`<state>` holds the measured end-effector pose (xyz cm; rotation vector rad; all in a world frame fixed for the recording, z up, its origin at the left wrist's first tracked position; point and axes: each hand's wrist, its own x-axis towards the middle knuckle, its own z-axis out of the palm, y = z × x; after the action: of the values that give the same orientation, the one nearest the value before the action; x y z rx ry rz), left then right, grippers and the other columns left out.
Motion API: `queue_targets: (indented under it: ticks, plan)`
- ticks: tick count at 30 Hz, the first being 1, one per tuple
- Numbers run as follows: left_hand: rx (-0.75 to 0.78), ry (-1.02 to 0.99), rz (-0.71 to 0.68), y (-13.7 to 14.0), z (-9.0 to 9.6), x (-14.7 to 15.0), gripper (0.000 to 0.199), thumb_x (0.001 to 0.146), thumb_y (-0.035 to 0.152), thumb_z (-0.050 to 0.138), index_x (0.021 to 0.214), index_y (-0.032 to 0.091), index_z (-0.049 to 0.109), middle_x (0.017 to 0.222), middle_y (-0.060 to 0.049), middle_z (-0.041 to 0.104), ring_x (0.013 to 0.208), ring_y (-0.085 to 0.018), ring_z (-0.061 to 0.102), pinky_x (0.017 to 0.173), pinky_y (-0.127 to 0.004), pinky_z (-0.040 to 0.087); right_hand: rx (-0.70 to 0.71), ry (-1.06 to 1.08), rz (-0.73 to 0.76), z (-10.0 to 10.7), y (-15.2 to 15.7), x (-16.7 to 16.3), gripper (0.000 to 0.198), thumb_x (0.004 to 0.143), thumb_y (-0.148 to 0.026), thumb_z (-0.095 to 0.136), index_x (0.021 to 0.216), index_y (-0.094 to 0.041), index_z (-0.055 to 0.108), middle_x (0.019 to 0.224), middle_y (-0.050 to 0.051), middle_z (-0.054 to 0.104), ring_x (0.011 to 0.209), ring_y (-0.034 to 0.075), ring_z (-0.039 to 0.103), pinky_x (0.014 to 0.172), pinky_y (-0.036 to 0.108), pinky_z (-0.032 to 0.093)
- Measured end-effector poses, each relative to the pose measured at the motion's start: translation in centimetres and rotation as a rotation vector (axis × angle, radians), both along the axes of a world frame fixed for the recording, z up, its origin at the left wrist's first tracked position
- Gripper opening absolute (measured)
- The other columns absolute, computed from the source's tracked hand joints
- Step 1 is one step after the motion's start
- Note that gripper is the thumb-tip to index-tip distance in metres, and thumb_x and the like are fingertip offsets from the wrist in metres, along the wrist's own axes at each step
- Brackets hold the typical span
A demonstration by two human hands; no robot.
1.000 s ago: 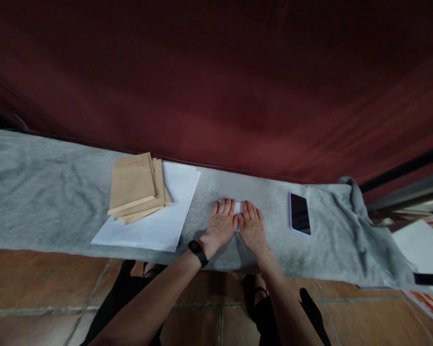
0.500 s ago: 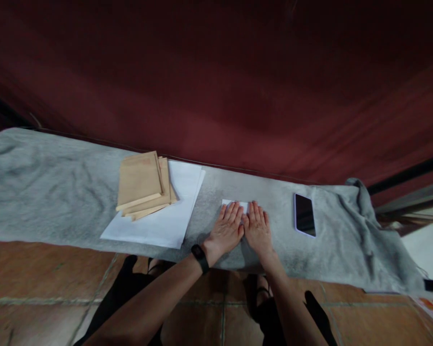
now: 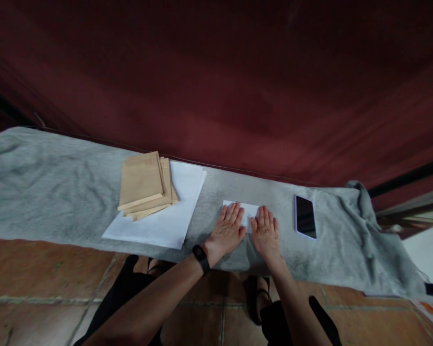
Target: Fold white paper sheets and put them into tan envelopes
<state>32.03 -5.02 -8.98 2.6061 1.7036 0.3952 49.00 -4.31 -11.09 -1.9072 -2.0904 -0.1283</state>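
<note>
A small piece of white paper (image 3: 250, 211), seemingly folded, lies on the grey cloth under both palms. My left hand (image 3: 228, 228) rests flat on its left part, fingers stretched forward. On the right end of the paper my right hand (image 3: 266, 232) is also laid flat, fingers out. A strip of the paper shows between the two hands; the rest is covered by them. To the left, larger white sheets (image 3: 155, 231) lie on the cloth, with a pile of brown paper envelopes (image 3: 141, 179) on top of them.
A phone (image 3: 305, 217) with a dark screen lies right of my right hand. The grey cloth (image 3: 50, 187) covers a long narrow surface and is bunched at its right end. Behind it rises a dark red panel (image 3: 216, 96). Brown floor tiles (image 3: 198, 317) show below.
My right hand has slid to the right along the paper, away from my left hand, so more of the paper shows between them. My left hand has stayed almost in place.
</note>
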Motion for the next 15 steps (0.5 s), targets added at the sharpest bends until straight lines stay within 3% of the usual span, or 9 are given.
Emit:
queue_targets:
  ticks: [5,10,15]
  plan:
    - [0.017,-0.004,0.004,0.0,-0.1,0.0,0.062,0.102,0.043,0.035,0.155,0.009,0.036,0.165,-0.016,0.031,0.155,-0.026,0.024,0.127,-0.049,0.016,0.031,0.114,0.0,0.0,0.0,0.7,0.065,0.107,-0.043,0.017,0.158,-0.006,0.031,0.162,0.022,0.035,0.152,0.032,0.03,0.12,0.055,0.027]
    - [0.027,-0.001,-0.002,0.1,-0.2,0.0,0.062,0.103,0.044,0.035,0.154,0.009,0.038,0.165,-0.016,0.032,0.155,-0.027,0.024,0.127,-0.048,0.016,0.011,0.279,0.213,0.4,0.0,-0.2,0.062,0.108,-0.043,0.016,0.161,-0.011,0.024,0.165,0.017,0.031,0.154,0.025,0.027,0.121,0.052,0.032]
    - [0.038,0.027,-0.002,0.1,-0.5,0.1,0.061,0.102,0.036,0.035,0.157,0.009,0.034,0.165,-0.016,0.032,0.155,-0.027,0.024,0.127,-0.048,0.017,-0.02,0.195,0.298,0.4,-0.8,-1.6,0.06,0.109,-0.043,0.018,0.158,-0.013,0.035,0.161,0.016,0.04,0.152,0.024,0.033,0.123,0.05,0.028]
